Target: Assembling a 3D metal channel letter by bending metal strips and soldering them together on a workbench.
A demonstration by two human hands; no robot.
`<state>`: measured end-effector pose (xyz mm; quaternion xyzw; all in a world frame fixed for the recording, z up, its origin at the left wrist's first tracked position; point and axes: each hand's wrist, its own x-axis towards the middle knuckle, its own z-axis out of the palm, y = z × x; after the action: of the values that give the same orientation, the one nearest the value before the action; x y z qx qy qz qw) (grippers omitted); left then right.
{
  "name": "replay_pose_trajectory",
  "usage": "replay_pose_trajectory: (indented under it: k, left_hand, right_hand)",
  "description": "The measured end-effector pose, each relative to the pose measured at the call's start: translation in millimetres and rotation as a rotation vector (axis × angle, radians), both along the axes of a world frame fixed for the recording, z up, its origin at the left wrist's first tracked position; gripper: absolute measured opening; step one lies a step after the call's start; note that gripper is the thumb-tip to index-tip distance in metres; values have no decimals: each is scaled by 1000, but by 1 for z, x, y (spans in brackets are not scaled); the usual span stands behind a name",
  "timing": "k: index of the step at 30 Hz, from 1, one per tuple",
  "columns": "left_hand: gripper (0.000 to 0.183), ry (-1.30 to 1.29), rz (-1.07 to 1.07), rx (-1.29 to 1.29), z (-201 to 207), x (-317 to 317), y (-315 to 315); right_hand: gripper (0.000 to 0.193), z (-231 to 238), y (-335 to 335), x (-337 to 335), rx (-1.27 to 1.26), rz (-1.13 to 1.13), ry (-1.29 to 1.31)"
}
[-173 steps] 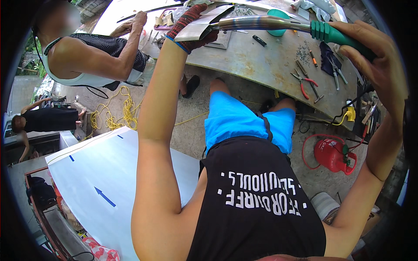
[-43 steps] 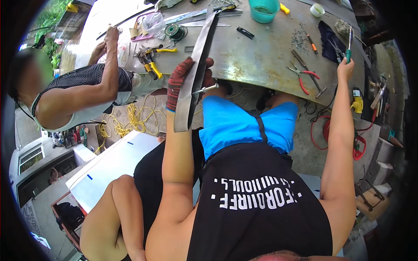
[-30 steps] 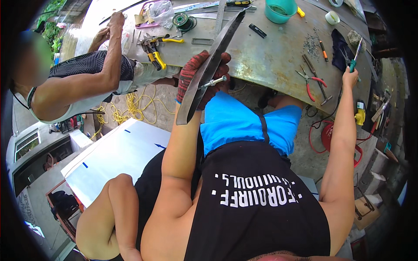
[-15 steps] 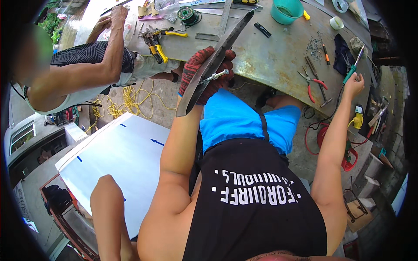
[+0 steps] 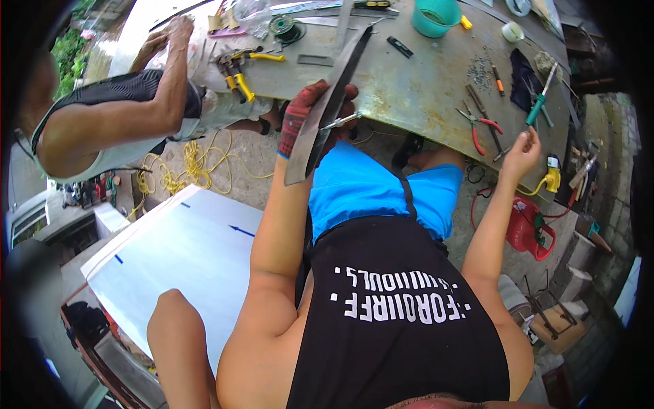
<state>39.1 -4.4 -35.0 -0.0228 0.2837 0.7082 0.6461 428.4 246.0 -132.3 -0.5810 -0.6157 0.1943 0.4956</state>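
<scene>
My left hand, in a red and black work glove, is closed round a long dark metal strip. The strip is channel-like and tilted, its narrow tip up over the table. A silver bolt-like piece sticks out across it; how it is fastened is hidden. My bare right hand is at the table's right front edge, fingers loosely bent, with nothing visible in it. Just beyond its fingertips lies a soldering iron with a green handle. A small hammer and red-handled pliers lie left of that hand.
On the metal table are yellow-handled snips, a wire spool, a teal bowl and scattered small hardware. A co-worker stands at left. Yellow cord and a red canister are on the floor.
My right hand has let go of the soldering iron and drawn back toward me and to the left. My left hand still holds the metal strip. The view has shifted slightly.
</scene>
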Motion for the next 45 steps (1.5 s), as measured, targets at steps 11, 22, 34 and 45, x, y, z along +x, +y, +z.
replay_pose_trajectory:
  k: [11, 22, 34, 45]
  left_hand:
    - [45, -7, -11, 18, -5, -13, -7]
    - [47, -43, -59, 62, 8, -10, 1]
    - [54, 184, -198, 64, 6, 11, 25]
    - [52, -13, -199, 73, 6, 15, 14]
  right_hand:
    - [21, 6, -60, -54, -208, 251, 0]
    - [15, 14, -30, -39, -259, 190, -32]
    - [21, 152, -142, -153, -233, 1028, 276]
    - [14, 165, -164, -176, -133, 1103, 274]
